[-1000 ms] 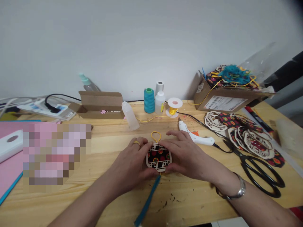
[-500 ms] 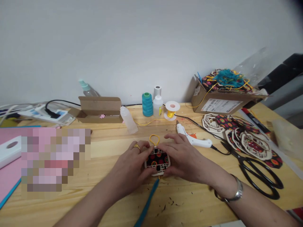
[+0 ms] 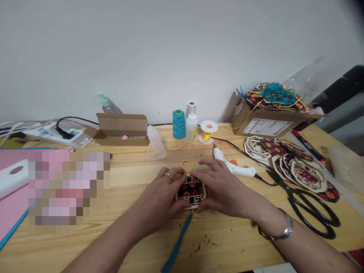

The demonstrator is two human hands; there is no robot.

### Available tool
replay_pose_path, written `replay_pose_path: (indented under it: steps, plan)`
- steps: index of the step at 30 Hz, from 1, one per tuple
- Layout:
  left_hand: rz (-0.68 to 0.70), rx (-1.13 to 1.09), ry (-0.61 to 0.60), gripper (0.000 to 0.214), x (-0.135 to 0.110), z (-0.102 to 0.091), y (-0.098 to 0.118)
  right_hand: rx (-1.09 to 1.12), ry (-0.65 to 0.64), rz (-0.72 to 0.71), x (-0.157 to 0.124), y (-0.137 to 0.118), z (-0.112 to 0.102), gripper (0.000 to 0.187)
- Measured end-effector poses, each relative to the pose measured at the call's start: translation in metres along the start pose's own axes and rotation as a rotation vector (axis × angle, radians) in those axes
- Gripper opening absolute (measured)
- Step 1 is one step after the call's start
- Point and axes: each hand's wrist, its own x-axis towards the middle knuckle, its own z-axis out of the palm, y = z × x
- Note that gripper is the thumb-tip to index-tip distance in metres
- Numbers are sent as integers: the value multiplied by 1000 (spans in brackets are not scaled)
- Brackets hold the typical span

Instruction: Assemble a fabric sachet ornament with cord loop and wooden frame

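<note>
A small flat ornament (image 3: 191,190) with a cream lattice frame over dark, fruit-patterned fabric lies at the middle front of the table. My left hand (image 3: 163,191) grips its left side, thumb at the bottom edge and fingers at the top. On the opposite side my right hand (image 3: 220,187) holds it with thumb below and index finger above; its other fingers are raised. From the top edge sticks out a yellow cord loop (image 3: 187,166). A teal tassel (image 3: 178,244) hangs from the bottom edge and lies on the tabletop. The ornament's underside is hidden.
A white glue gun (image 3: 234,165) lies behind my right hand, with black scissors (image 3: 308,208) farther right. Lattice pieces (image 3: 308,175) are piled by a full cardboard box (image 3: 239,119). Teal thread (image 3: 179,125), a yellow cord spool (image 3: 209,127) and bottles stand at the back.
The whole view has shifted slightly. Both hands keep the same grip on the ornament, and nothing on the table has visibly moved.
</note>
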Motion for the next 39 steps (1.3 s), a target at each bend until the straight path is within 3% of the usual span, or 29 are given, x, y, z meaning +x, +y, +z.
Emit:
replay_pose_path:
  steps: [7, 14, 25, 28, 33, 39]
  plan:
    - [17, 19, 9, 43, -1, 1, 0, -86, 30, -21, 0, 1, 3, 61]
    - [13, 32, -12, 38, 0, 0, 1, -112, -8, -55, 1, -3, 0, 44]
    - [36, 24, 14, 44, -2, 0, 0, -103, -22, -53, 0, -8, -9, 53]
    - [12, 32, 57, 54, -3, 0, 0, -85, 61, -38, -2, -7, -18, 45]
    - [130, 63, 139, 40, -5, -1, 8, -8, 371, 27, 7, -1, -23, 16]
    - [170, 116, 90, 43, -3, 6, 14, 244, 431, 201, 48, -13, -20, 15]
